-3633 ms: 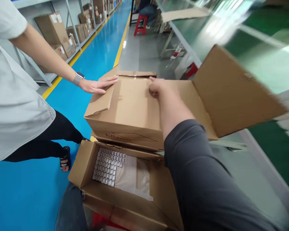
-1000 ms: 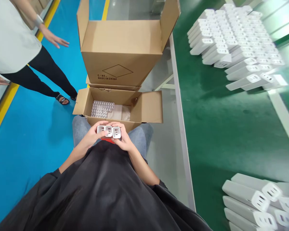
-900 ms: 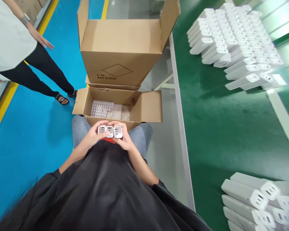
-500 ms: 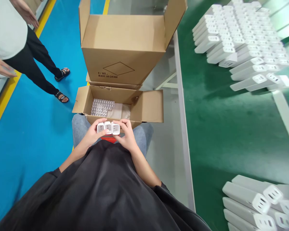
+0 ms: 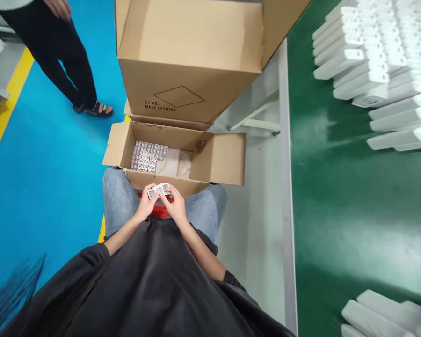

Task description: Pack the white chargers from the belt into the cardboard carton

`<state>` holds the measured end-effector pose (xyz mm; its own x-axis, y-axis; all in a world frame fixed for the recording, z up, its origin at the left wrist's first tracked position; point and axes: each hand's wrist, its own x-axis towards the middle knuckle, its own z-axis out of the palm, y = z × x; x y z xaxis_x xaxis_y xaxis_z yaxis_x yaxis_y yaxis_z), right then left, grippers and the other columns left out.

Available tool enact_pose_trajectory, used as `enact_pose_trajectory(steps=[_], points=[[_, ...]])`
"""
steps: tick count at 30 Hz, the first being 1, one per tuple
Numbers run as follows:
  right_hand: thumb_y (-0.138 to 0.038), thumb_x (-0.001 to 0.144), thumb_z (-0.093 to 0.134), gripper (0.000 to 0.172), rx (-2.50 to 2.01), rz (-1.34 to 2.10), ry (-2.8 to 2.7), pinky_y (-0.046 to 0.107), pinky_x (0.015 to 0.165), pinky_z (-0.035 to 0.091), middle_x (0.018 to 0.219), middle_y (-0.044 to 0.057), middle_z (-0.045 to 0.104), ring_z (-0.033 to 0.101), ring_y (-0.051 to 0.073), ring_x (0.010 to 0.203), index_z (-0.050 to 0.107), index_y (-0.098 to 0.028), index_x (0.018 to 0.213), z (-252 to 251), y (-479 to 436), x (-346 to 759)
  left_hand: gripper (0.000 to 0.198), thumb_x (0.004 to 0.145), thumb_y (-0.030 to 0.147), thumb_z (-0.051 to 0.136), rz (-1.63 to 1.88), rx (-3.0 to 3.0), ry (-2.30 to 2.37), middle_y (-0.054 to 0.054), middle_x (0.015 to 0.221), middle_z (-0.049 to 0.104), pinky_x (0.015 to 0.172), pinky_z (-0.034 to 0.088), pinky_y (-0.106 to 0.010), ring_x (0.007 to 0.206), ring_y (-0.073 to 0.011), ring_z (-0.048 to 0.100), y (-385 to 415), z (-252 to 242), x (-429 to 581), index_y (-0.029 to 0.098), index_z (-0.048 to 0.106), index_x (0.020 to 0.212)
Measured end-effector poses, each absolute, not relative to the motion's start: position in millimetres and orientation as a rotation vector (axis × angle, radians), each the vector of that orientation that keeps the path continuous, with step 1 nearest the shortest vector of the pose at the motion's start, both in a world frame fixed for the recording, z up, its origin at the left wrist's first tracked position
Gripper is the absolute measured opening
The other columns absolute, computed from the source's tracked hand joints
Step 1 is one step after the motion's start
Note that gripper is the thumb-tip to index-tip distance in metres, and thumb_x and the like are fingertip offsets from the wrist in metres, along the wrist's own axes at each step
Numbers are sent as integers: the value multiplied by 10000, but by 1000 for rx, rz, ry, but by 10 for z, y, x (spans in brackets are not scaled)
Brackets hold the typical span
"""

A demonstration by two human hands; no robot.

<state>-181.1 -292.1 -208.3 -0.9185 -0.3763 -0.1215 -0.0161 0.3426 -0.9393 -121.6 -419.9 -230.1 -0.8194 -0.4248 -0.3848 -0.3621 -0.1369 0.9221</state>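
Observation:
Both my hands hold a short row of white chargers (image 5: 159, 189) over my lap. My left hand (image 5: 146, 206) grips the row's left end and my right hand (image 5: 175, 206) grips the right end, fingers curled round it. Just beyond them an open low carton (image 5: 221, 159) stands on the floor, with several small chargers (image 5: 148, 156) packed in its left part and a bare liner beside them. A taller open carton (image 5: 185, 75) stands behind it.
A green worktable (image 5: 354, 187) runs along the right, with stacks of white chargers at its far right (image 5: 375, 61) and near corner (image 5: 375, 318). Another person's legs in black trousers (image 5: 66, 61) stand on the blue floor at upper left.
My hands have tilted the row of chargers and drawn it a little lower toward my lap. The view has shifted left and down. The other person has stepped farther away.

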Motion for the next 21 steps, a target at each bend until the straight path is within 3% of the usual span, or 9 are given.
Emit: enact_pose_trajectory(steps=[6, 11, 15, 17, 21], points=[[-437, 815, 647, 281, -379, -1503, 2207, 392, 908, 532, 1206, 121, 634, 634, 241, 1048, 620, -197, 958, -2401, -3220, -2278, 439, 955, 501, 444, -2074, 1123, -2022, -87, 1288, 548, 964, 494, -359, 1175, -197, 566, -4301, -2627, -1527, 245, 477, 1310], [-368, 768, 653, 267, -349, -1363, 2266, 425, 970, 481, 1117, 112, 623, 598, 262, 1092, 592, -193, 961, -2899, -3553, -2813, 471, 976, 493, 402, -2006, 1296, -2127, -122, 1386, 456, 1097, 386, -410, 1323, -227, 454, -4554, -2966, -2121, 235, 433, 1370], [-314, 712, 677, 224, -155, -1279, 2271, 414, 1066, 407, 1201, 112, 570, 537, 265, 1203, 602, -197, 888, -3651, -3711, -3416, 600, 939, 599, 421, -2009, 1163, -2420, -164, 1511, 325, 1184, 251, -456, 1447, -266, 294, -5015, -3315, -2729, 211, 411, 1396], [-290, 656, 717, 246, 60, -1181, 2291, 402, 1108, 359, 1235, 122, 533, 511, 270, 1219, 605, -188, 850, -4155, -3723, -3709, 656, 908, 644, 452, -1916, 1155, -2512, -181, 1520, 317, 1190, 228, -475, 1445, -288, 296, -5294, -3496, -2967, 198, 432, 1388], [-235, 601, 742, 309, 585, -931, 2267, 380, 1054, 400, 1185, 116, 508, 559, 241, 1059, 567, -177, 849, -5175, -3713, -4085, 660, 924, 666, 382, -1848, 1352, -2357, -166, 1485, 389, 1114, 372, -448, 1377, -270, 403, -5635, -3743, -3161, 208, 435, 1397]])
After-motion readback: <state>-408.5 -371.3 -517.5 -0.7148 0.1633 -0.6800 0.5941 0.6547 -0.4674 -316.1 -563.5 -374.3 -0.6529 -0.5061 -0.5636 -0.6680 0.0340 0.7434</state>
